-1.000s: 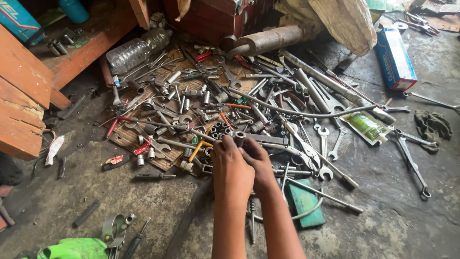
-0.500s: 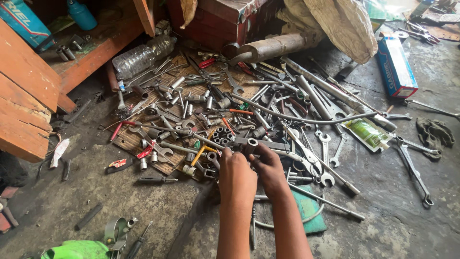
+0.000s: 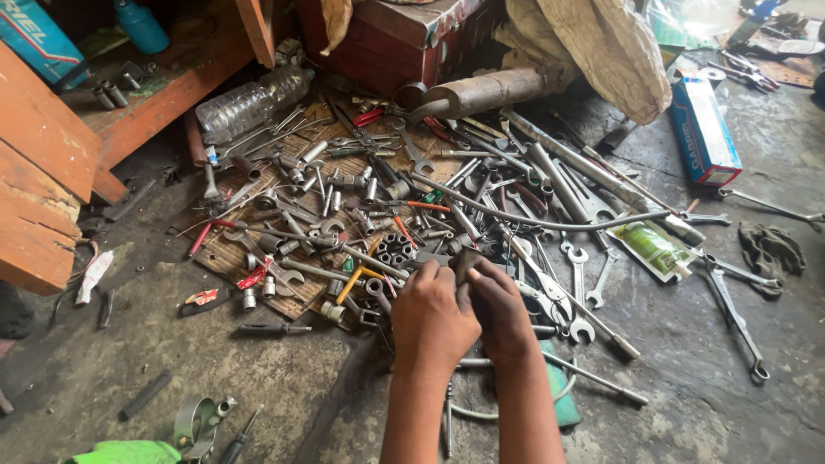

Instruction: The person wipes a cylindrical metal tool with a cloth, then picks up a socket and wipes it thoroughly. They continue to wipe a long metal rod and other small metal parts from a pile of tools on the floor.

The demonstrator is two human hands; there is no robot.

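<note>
Hands — left hand (image 3: 434,318) and right hand (image 3: 503,314) — both pinching a small dark metal piece (image 3: 465,262) over the tool pile (image 3: 387,223) on the floor — I'd keep it low, it'd vanish if dropped.

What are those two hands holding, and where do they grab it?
Both hands, the left hand and the right hand, pinch a small dark metal piece by its lower end; its top sticks up above the fingers. What tool it is cannot be told.

Grimy concrete floor (image 3: 739,412) carries a woven mat (image 3: 225,251) heaped with wrenches (image 3: 577,283), sockets (image 3: 394,249), a clear plastic bottle (image 3: 249,105).
</note>
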